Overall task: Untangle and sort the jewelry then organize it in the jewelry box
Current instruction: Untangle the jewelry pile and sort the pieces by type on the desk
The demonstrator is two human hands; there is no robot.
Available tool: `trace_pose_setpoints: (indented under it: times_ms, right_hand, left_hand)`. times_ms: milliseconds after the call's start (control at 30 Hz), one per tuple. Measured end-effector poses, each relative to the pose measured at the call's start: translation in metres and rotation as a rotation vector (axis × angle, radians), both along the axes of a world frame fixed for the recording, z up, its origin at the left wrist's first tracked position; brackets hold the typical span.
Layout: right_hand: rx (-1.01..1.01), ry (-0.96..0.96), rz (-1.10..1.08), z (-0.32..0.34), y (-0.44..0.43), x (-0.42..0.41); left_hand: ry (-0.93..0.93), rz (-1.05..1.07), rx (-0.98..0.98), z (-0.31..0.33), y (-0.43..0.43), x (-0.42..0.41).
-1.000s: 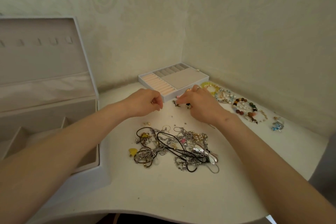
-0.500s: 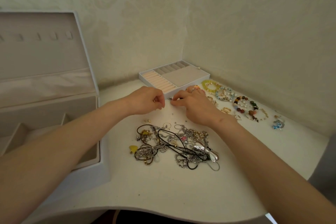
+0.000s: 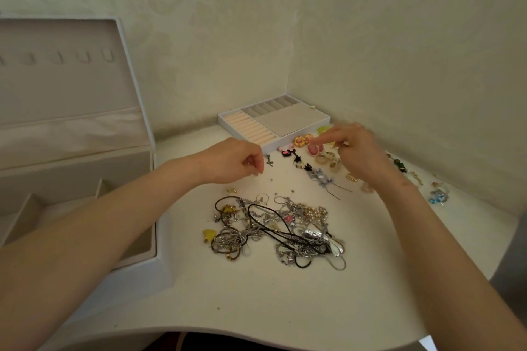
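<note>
- The left hand (image 3: 236, 161) hovers over the counter (image 3: 256, 308) with its fingers curled in. I cannot tell whether they pinch anything; a tiny piece could slip out and roll away.
- The right hand (image 3: 360, 151) is blurred, its fingertips drawn together just above the pink earrings (image 3: 315, 149). A hasty reach could scatter the sorted pieces there.
- The tangle (image 3: 273, 228) lies between the forearms, near the box (image 3: 164, 268). Yanking one cord would likely tighten the knots.

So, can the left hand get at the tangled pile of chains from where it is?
Probably yes. The left hand is just behind the tangled pile, only bare table and tiny loose bits between them. Its fingers are curled, perhaps on something small, so it may need emptying first.
</note>
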State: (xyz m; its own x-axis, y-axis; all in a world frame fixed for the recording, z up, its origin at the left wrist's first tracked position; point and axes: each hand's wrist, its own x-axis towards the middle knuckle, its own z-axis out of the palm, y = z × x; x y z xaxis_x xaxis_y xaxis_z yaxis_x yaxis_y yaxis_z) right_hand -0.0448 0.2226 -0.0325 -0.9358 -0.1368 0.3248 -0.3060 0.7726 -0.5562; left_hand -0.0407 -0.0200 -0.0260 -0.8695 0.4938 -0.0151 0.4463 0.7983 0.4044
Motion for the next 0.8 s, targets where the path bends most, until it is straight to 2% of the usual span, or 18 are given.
trace_pose_setpoints:
  times_ms: [367, 500, 600, 700, 800]
  right_hand:
    - [-0.03, -0.048, 0.07, -0.01, -0.003, -0.005]
    - [-0.136, -0.112, 0.169, -0.003, -0.01, 0.006]
    - [-0.143, -0.261, 0.323, 0.002, -0.014, 0.014]
    - [-0.054, -0.418, 0.501, 0.002, -0.019, 0.021]
    - [0.035, -0.53, 0.588, 0.0, -0.025, 0.024]
  left_hand:
    - [-0.097, -0.115, -0.047, 0.003, 0.004, 0.007]
    - [-0.167, -0.161, -0.016, 0.005, 0.006, 0.012]
    - [-0.227, -0.2, -0.08, 0.005, 0.008, 0.015]
    - [-0.255, -0.218, -0.175, 0.005, 0.01, 0.017]
    - [-0.271, -0.234, -0.237, 0.006, 0.011, 0.02]
